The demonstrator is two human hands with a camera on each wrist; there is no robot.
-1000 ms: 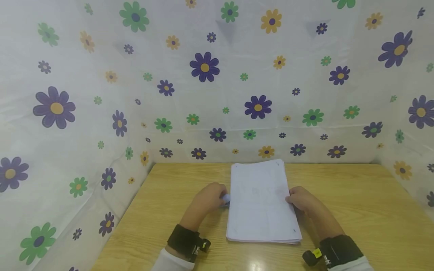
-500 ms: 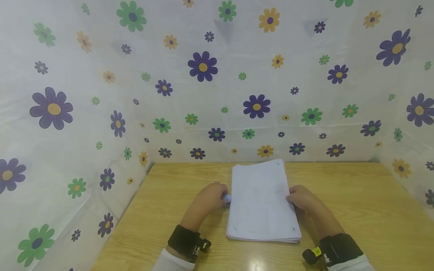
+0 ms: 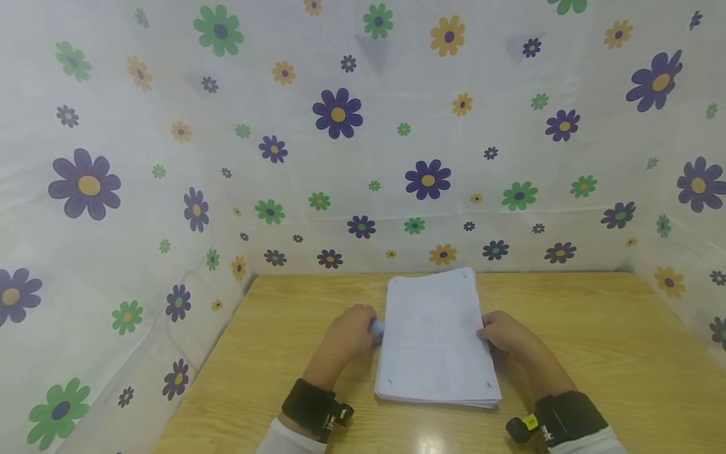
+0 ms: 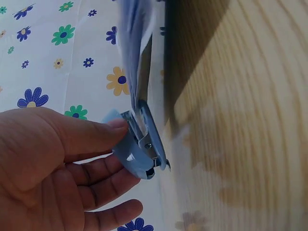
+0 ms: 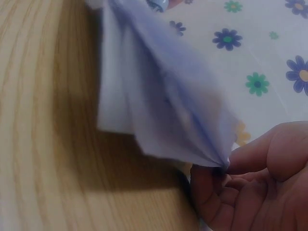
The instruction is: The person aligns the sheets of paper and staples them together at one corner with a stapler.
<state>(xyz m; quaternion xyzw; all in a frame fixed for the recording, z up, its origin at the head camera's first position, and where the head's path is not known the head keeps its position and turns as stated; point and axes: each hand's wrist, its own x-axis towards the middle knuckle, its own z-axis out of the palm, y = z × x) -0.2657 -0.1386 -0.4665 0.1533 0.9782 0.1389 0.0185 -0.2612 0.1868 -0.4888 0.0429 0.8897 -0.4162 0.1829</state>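
A stack of white sheets [image 3: 437,340] lies between my two hands, with small dark marks like staples near its corners. My left hand [image 3: 351,334] holds a small light blue stapler [image 4: 134,149] at the stack's left edge. In the left wrist view the thumb lies on one arm of it and fingers are bent under it. Its mouth is at the edge of the sheets; whether paper is inside is hard to tell. My right hand [image 3: 507,334] pinches the right edge of the sheets between thumb and fingers. Seen from the right wrist, some lower sheets fan apart.
A wooden table [image 3: 295,296] bears the stack. White cloth [image 3: 363,157] printed with flowers hangs behind the table and along both sides. Each wrist wears a black strap [image 3: 309,403] with a small camera.
Over the last half second the stack and the left hand with the stapler have shifted slightly left. The right hand keeps its pinch on the sheets.
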